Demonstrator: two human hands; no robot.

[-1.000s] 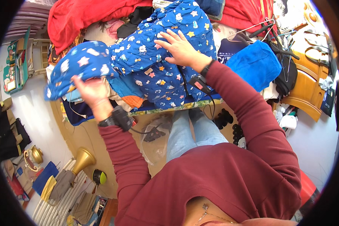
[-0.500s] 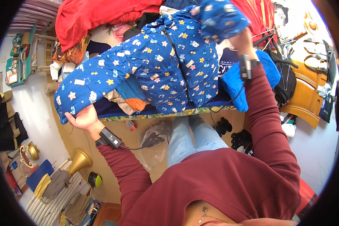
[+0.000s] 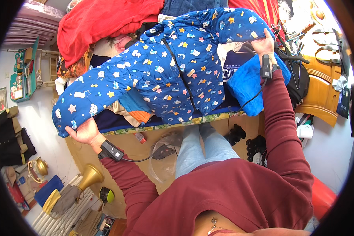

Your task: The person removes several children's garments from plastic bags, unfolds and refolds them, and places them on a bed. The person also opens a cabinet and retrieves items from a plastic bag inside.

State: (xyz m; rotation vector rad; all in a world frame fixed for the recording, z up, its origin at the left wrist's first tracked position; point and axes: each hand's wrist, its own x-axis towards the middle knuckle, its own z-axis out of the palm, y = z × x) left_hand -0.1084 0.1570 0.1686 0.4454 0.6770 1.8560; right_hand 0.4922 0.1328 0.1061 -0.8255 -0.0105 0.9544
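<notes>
Blue padded jacket (image 3: 165,70), printed with stars and small white figures, is laid out front up on a bed-like surface (image 3: 169,127) with a floral edge; both sleeves are spread wide, dark zip (image 3: 179,74) run down the front, hem set near the close edge. Left-side sleeve is angled down toward the near corner, its end met by the left hand (image 3: 86,131); thumb is seen at the cuff, the other fingers are partly hidden by fabric, so whether it is gripped cannot be told. Right-side sleeve is stretched out past the shoulder, its end grasped by the fingers of the right hand (image 3: 263,42). A black device is strapped on each wrist. A bright blue plush cloth (image 3: 244,86) is placed just beside the jacket, under the right forearm. Orange-and-blue cloth (image 3: 140,116) is partly covered by the left-side sleeve. Red fabric (image 3: 106,29) is heaped behind, dark blue cloth (image 3: 194,4) next to it. Hangers (image 3: 297,59) are bunched at far right, near a curved wooden panel (image 3: 322,90). Below, a clear plastic bag (image 3: 163,161) is left on the floor.
</notes>
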